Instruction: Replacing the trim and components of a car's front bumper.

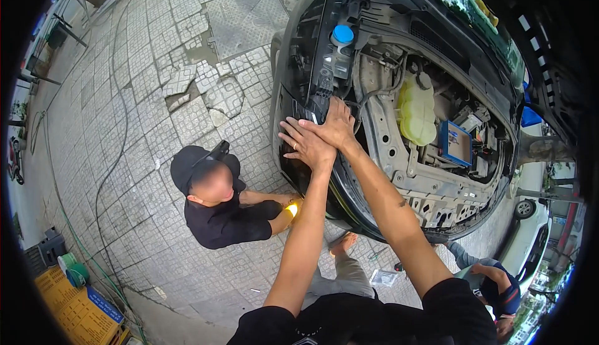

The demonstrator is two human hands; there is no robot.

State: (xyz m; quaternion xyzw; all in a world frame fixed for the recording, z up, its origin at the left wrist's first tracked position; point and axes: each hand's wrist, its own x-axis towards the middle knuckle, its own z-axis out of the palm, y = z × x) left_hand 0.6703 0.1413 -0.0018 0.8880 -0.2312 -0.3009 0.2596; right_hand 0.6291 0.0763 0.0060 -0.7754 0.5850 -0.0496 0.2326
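Note:
My left hand, with a ring on one finger, lies flat with fingers spread on the dark front corner of a car, by the headlight. Just beside it, my right hand rests on the inner edge of that corner. Its fingers are stretched out and its thumb reaches over the back of my left hand. Neither hand holds anything. Beyond my fingers, a blue-capped reservoir stands in the engine bay. A yellowish coolant tank and a blue tray with small items lie to the right.
Left of my forearms, a person in a black cap crouches by the bumper, near a glowing light. Another person is low at the right. A hose crosses the broken paving. A yellow sign stands lower left.

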